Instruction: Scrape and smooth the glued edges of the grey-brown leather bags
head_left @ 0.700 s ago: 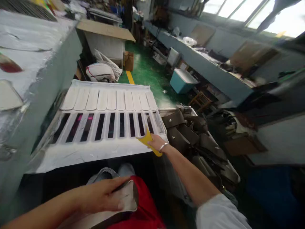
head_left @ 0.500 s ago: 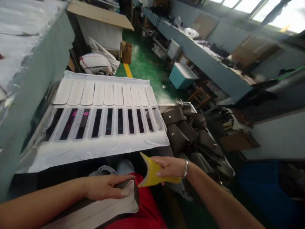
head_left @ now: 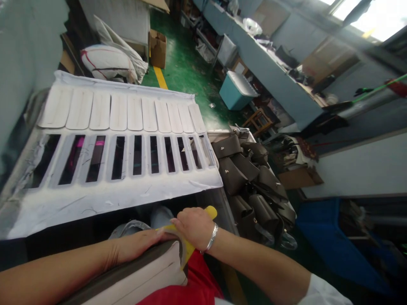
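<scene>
A dark bag piece (head_left: 104, 271) with a pale, creased face lies across my red-clad lap. Along its dark upper edge rests my left hand (head_left: 135, 245), fingers stretched out over it and holding it down; the thumb is hard to see. My right hand (head_left: 194, 226), wearing a silver bracelet, is closed around a yellow tool (head_left: 188, 253) with a hollowed, curved end. That curved end fits around the right end of the bag piece, touching it close to my left fingertips. The tool's rounded other end sticks out above my right fist.
Ahead stands a white slotted rack (head_left: 143, 188) with a row of pale rounded strips (head_left: 117, 112). To the right is a pile of dark bags (head_left: 251, 169) with metal clasps. A blue bin (head_left: 321, 224), a teal box (head_left: 233, 95) and a long bench (head_left: 267, 67) lie farther right.
My right hand has moved left and turned, bringing the yellow tool from beside the bag piece onto its end. My left hand now lies flatter along the upper edge. The view has tilted.
</scene>
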{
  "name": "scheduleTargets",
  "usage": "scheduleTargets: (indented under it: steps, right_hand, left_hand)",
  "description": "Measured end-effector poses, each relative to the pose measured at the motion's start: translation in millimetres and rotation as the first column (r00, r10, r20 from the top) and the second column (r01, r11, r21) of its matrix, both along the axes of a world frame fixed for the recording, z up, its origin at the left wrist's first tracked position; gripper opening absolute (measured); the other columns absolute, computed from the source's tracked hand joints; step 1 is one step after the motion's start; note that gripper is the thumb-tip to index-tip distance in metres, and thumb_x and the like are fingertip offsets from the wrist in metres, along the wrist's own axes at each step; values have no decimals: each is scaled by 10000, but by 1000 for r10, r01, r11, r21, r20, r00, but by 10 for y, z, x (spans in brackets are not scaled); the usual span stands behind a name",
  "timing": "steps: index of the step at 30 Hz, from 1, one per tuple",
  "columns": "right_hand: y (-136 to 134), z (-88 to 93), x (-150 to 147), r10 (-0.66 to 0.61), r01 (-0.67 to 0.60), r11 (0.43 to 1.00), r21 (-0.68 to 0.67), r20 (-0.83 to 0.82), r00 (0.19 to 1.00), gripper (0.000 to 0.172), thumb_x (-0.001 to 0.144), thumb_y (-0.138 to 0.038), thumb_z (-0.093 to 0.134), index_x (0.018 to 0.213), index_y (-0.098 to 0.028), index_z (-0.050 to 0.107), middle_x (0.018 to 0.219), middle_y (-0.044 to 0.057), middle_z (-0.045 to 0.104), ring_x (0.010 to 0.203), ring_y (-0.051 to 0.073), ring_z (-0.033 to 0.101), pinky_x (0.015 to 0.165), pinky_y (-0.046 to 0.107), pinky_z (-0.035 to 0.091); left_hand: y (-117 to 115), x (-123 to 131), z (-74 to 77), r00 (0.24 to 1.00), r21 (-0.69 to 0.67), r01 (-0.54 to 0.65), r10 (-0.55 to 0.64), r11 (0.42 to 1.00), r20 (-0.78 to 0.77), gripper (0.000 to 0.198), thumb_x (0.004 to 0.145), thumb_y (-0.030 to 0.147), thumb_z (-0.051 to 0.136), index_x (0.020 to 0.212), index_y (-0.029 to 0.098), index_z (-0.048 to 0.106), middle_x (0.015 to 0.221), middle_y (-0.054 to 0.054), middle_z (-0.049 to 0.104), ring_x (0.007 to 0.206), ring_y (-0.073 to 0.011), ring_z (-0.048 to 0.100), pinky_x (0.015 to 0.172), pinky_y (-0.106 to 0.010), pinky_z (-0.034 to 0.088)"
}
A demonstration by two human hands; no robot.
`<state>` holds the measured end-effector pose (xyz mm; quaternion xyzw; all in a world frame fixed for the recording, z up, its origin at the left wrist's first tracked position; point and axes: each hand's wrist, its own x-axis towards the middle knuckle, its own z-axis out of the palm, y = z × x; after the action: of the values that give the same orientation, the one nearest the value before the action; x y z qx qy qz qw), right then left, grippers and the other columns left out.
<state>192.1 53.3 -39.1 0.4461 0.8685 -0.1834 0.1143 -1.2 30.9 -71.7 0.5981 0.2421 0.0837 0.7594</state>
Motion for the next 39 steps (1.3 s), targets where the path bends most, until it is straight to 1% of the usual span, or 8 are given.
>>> scheduleTargets:
  steps: [6, 9, 13, 16, 20, 23, 30, 39]
  right_hand:
    - [37, 27, -164, 95, -91, 994, 62, -52, 994, 493, 932, -426, 275, 725, -154, 630, 753, 55, 659, 712, 185, 609, 599, 299, 384]
    - [81, 78, -232, 160, -159, 987, 22, -35, 987, 500, 935, -414, 264, 736, -145, 636, 770, 63, 668, 718, 190, 619, 561, 295, 380]
    - [80, 109, -253, 226, -226, 974, 3, -2, 974, 461, 934, -390, 273, 763, -151, 628, 774, 56, 667, 718, 186, 624, 546, 284, 391]
    - [47, 104, -225, 285, -284, 958, 22, -15, 959, 421, 933, -349, 291, 773, -148, 624, 773, 56, 667, 742, 191, 627, 538, 285, 390]
    - [10, 91, -199, 329, -327, 943, 68, -36, 944, 398, 933, -353, 313, 777, -159, 624, 755, 45, 666, 724, 184, 624, 514, 274, 368]
    - [-7, 95, -200, 362, -359, 931, 69, -46, 931, 397, 941, -361, 302, 794, -185, 625, 761, 20, 665, 740, 182, 623, 505, 263, 350]
    - [-97, 84, -168, 264, -263, 964, 31, -69, 962, 465, 941, -388, 279, 745, -156, 631, 758, 41, 675, 720, 188, 626, 528, 288, 367]
    - [-226, 89, -162, 199, -199, 980, -6, -49, 979, 478, 938, -382, 246, 778, -158, 638, 774, 71, 674, 703, 220, 629, 553, 321, 431]
  left_hand:
    - [-100, -60, -211, 995, -119, -46, 35, 992, -90, 628, 889, 575, 100, 1241, 264, 516, 1209, 29, 568, 1122, -224, 492, 1006, -308, 315]
    - [-148, -127, -358, 988, -84, -87, 75, 993, -132, 616, 877, 595, 150, 1268, 258, 485, 1161, 30, 600, 1094, -228, 517, 1000, -318, 328]
    - [-198, -198, -477, 980, 30, -107, 111, 994, -168, 582, 882, 573, 206, 1329, 253, 395, 1305, 38, 482, 1182, -214, 450, 1067, -314, 235]
    - [-209, -190, -404, 982, 102, -58, 75, 993, -172, 612, 876, 584, 204, 1343, 226, 371, 1382, 28, 385, 1228, -207, 399, 1085, -293, 198]
    - [-191, -146, -194, 959, 76, -40, 60, 996, -276, 583, 901, 543, 190, 1223, 187, 520, 1249, -10, 536, 1157, -196, 465, 1064, -281, 258]
    - [-176, -139, -101, 965, 82, -14, 34, 997, -259, 522, 911, 504, 253, 1246, 190, 501, 1256, -18, 531, 1151, -186, 469, 1060, -272, 269]
    - [-142, -91, 53, 969, 59, 46, -30, 997, -245, 553, 903, 530, 243, 1288, 196, 458, 1304, -10, 488, 1245, -208, 374, 1093, -274, 208]
    - [-105, 5, 258, 970, 129, 116, -84, 985, -228, 508, 924, 475, 241, 1304, 194, 426, 1253, -9, 526, 1170, -189, 453, 1047, -242, 266]
